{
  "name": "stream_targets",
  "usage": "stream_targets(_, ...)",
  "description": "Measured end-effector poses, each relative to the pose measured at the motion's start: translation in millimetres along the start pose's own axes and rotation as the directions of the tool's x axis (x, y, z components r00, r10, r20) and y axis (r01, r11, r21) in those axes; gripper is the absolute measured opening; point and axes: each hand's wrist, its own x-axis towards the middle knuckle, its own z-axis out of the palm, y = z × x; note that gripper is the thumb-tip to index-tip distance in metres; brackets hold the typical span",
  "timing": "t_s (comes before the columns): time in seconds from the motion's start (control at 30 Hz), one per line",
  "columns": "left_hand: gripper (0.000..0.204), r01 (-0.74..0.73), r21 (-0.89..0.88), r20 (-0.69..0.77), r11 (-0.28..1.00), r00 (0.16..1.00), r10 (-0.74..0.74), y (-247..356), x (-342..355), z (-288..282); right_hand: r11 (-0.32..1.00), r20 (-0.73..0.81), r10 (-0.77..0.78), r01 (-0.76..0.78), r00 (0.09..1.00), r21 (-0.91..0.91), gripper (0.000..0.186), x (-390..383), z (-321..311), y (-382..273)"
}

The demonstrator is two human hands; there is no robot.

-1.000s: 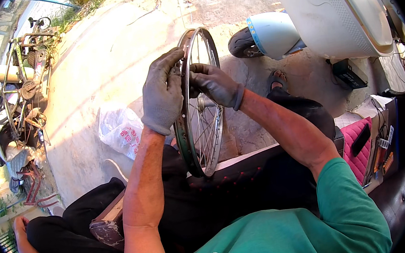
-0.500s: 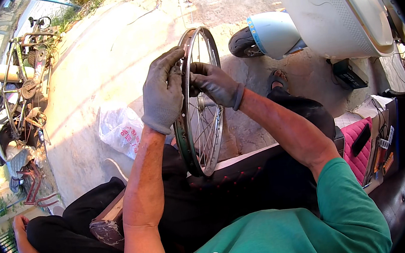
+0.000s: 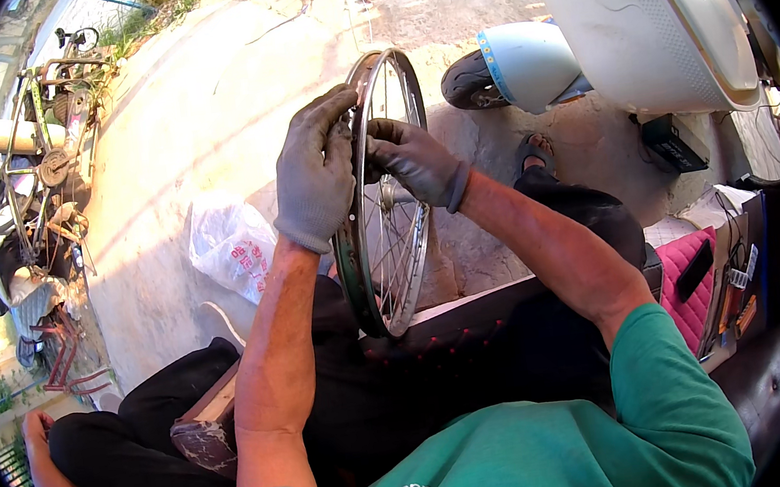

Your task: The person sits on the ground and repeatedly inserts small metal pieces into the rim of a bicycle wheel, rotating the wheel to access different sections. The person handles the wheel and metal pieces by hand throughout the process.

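A bare bicycle wheel (image 3: 397, 243) with a metal rim and thin spokes stands upright on my lap, seen almost edge-on. My left hand (image 3: 316, 168), in a grey work glove, wraps over the upper left part of the rim. My right hand (image 3: 414, 159), also in a grey glove, reaches in from the right side and pinches at the spokes close to the rim's top. Both hands touch each other near the top of the wheel. What the right fingertips hold is hidden.
A white plastic bag (image 3: 230, 245) lies on the concrete ground to the left. A white scooter (image 3: 634, 23) with a pale blue front fender (image 3: 524, 65) stands at the upper right. Old bicycles (image 3: 36, 178) lean at the far left. A pink cushion (image 3: 687, 277) sits at the right.
Both gloved hands have stayed on the top of the wheel; the fingers have shifted only slightly and the wheel sits in the same place.
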Motion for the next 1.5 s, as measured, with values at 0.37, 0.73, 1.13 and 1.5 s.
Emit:
stream_targets(0.37, 0.029, 0.047, -0.06, -0.067, 0.997, 0.996, -0.051, -17, 8, 6, 0.824, -0.222, -0.158, 0.005, 0.962, -0.566, 0.031, -21, -5, -34)
stream_targets(0.73, 0.028, 0.101, -0.032, -0.03, 0.994, 0.994, -0.102, -10, 10, 8, 0.381, 0.244, 0.346, 0.102, 0.906, -0.919, 0.031, -88, 19, -57)
stream_targets(1.13, 0.029, 0.17, -0.123, -0.024, 0.978, 0.984, -0.175, -6, 10, 13, 0.631, 0.015, 0.106, -0.056, 0.994, -0.774, 0.026, -58, 18, -43)
stream_targets(1.5, 0.028, 0.18, -0.129, -0.032, 0.975, 0.982, -0.185, 4, 12, 14, 0.479, 0.056, -0.087, 0.091, 0.995, -0.873, 0.025, -49, 11, -48)
